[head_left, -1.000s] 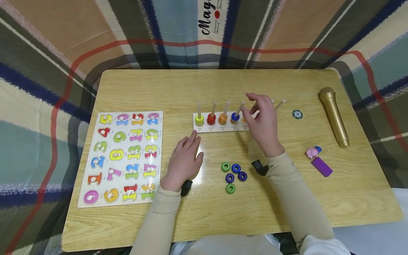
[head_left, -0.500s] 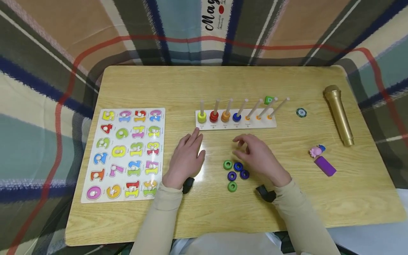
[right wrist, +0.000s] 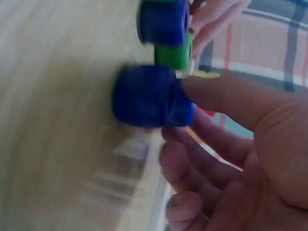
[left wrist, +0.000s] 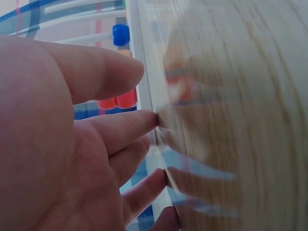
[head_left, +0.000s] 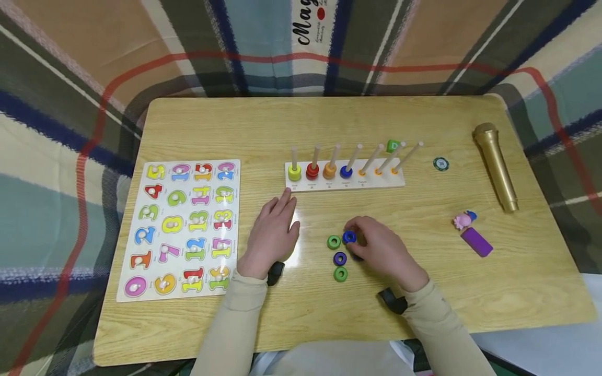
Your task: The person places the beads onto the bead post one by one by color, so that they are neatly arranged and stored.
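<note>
Surroundings first: a number puzzle board (head_left: 181, 228) lies at the left of the wooden table (head_left: 301, 130), a gold microphone (head_left: 495, 166) at the far right, a round green chip (head_left: 440, 164) left of it, and a pink figure (head_left: 463, 220) beside a purple block (head_left: 476, 242) nearer on the right. A small green cube (head_left: 393, 146) sits behind the peg rack (head_left: 345, 177), partly masked by the pegs.

Rack contents: seven upright pegs; the four at the left carry one ring each, namely yellow (head_left: 294, 171), red (head_left: 312, 171), orange (head_left: 330, 171) and blue (head_left: 346, 171). The three pegs at the right are bare.

Loose rings lie near the middle of the table: a green ring (head_left: 333, 242), a purple ring (head_left: 339, 258) and a second green ring (head_left: 340, 273), close together, just left of the right hand (head_left: 383, 250). That hand's fingers are curled, and thumb and fingertips pinch a blue ring (head_left: 349, 237) down at the table surface, just right of the first green ring. The right wrist view confirms the pinch, though it is blurred. The hand covers whatever lies under its palm.

Left hand (head_left: 273, 237) rests flat on the table, fingers straight and spread slightly, near the left end of the rack without touching it. The left wrist view is smeared and shows little beyond fingertips (left wrist: 144, 120) on the table.
</note>
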A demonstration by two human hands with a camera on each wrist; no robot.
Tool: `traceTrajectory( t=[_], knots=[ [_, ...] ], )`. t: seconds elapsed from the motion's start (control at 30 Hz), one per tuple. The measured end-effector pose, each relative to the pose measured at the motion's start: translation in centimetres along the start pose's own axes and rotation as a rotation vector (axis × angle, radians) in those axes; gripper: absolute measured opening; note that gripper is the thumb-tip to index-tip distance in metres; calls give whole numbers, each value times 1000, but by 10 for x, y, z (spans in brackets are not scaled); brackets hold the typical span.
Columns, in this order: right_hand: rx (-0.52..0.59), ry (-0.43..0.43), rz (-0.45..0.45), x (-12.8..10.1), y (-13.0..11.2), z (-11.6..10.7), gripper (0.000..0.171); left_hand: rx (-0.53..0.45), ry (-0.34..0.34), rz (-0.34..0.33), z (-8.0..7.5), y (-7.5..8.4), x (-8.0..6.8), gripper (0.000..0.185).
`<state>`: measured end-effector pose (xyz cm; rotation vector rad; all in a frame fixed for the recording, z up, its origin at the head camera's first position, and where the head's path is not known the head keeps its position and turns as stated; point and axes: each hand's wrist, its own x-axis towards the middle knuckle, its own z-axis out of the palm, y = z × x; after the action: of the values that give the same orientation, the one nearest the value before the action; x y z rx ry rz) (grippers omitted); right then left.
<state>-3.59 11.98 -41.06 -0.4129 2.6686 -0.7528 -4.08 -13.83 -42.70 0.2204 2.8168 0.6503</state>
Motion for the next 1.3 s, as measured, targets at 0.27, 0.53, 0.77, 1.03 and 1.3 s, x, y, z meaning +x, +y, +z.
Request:
traceTrajectory(
  t=[0.27, 0.53, 0.77, 1.03, 1.3],
  knots=[
    [53, 331, -55, 6, 8, -58, 32, -7, -13, 0, 1, 0, 0, 59],
    [168, 644, -160, 49, -13, -85, 33, 10, 5, 25, 0, 0, -1, 59],
    [27, 661, -179, 73, -22, -81, 35, 4, 5, 28, 2, -1, -1, 59],
    [-57, 637, -151, 72, -24, -81, 38, 15, 7, 34, 0, 0, -1, 58],
    [-19, 638, -154, 62, -22, -84, 32, 16, -9, 30, -1, 0, 0, 58]
  ],
)
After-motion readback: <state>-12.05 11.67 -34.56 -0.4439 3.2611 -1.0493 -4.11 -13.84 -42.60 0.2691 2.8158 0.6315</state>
